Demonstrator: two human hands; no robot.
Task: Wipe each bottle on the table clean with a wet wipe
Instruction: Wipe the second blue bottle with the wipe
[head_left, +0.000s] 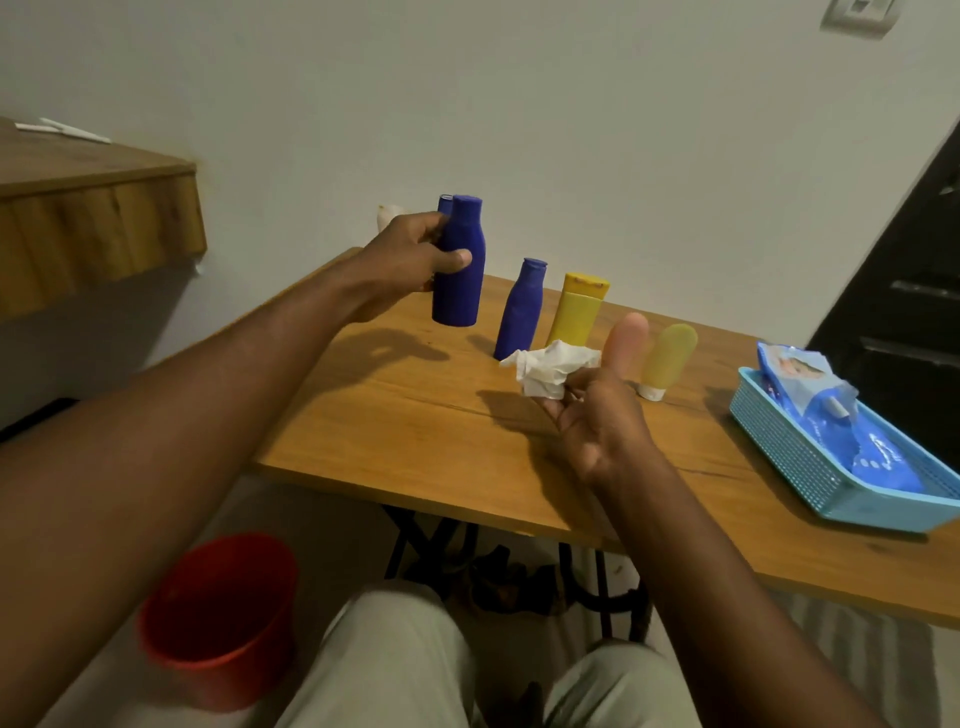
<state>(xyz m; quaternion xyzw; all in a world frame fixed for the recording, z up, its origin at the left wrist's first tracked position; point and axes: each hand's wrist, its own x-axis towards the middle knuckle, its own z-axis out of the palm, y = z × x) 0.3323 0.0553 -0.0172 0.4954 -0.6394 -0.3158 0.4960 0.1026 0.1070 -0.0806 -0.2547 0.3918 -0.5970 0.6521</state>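
The blue bottle (460, 291) is upright in the air above the far left part of the table (405, 415), clear of the wood, with its shadow on the top below it. The left hand (405, 254) grips it round the middle, fingers curled behind and the thumb across the front.

The right hand (597, 421) is raised over the middle of the table, palm turned partly up, and its curled fingertips pinch a crumpled white wipe (550, 366).

Behind the wipe 4 more containers stand in a row on the table: a 2nd blue bottle (519, 317), a yellow bottle (579, 312) just beside it, a peach tube (628, 335) partly hidden by the right hand, and a yellow tube (670, 356) standing on its white cap. Behind the left hand the cap of a 3rd blue bottle (444, 203) shows, with something white (387, 215) next to it (too hidden to identify).

At the table's right end sits a blue basket (779, 447) holding a blue wipe pack (836, 431). A red bucket (218, 613) stands on the floor by the person's left knee. A wooden shelf (93, 208) juts from the wall on the left.
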